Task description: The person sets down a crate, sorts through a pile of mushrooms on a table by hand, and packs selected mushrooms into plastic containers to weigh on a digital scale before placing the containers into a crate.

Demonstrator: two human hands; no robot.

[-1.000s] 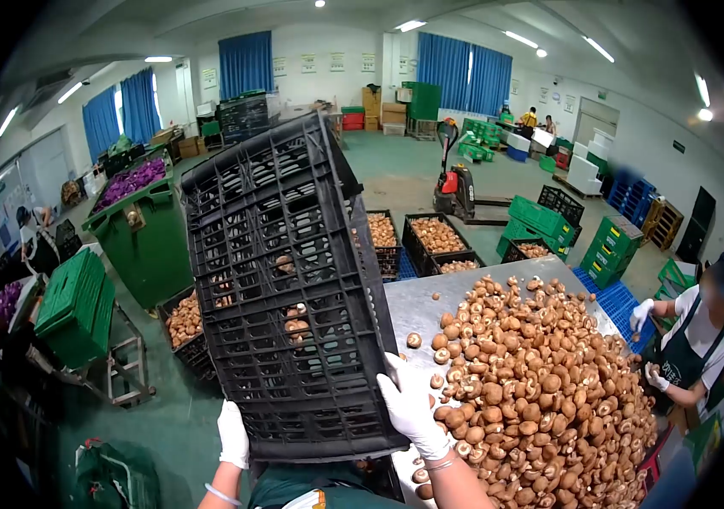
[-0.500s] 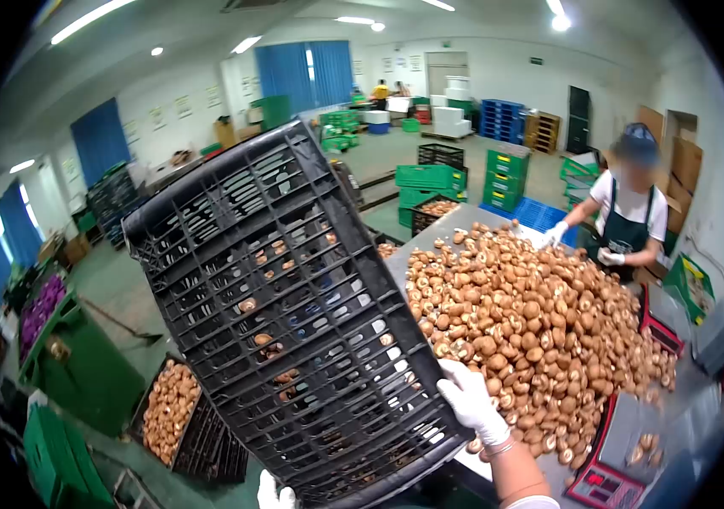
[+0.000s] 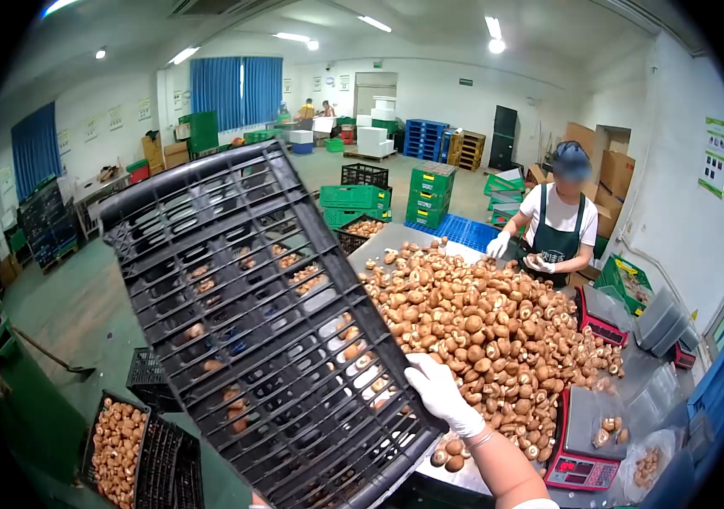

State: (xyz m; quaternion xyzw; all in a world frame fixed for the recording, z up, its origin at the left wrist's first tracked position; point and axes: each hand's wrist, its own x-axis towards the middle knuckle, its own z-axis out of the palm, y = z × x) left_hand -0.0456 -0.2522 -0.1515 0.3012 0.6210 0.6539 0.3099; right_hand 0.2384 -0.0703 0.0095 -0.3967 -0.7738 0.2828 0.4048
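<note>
A large black slatted plastic crate point(image 3: 252, 322) is held up tilted in front of me, its slats facing me. My right hand point(image 3: 443, 394), in a white glove, grips its lower right edge. Only a sliver of my left hand or wrist shows at the bottom edge, under the crate; its fingers are hidden. Some mushrooms show through the slats. Beside the crate, a big heap of brown mushrooms point(image 3: 489, 331) covers much of the metal table point(image 3: 370, 248).
Across the table stands a co-worker point(image 3: 557, 220) in a dark apron with gloved hands. A red scale point(image 3: 583, 471) sits at the near right. Mushroom-filled crates point(image 3: 120, 450) are on the floor at left, near a green bin point(image 3: 39, 407). Green crates point(image 3: 430, 195) stand behind the table.
The view has turned to the right. The crate leans further to the left, with my right hand still on its edge. My left hand has mostly slipped out of view.
</note>
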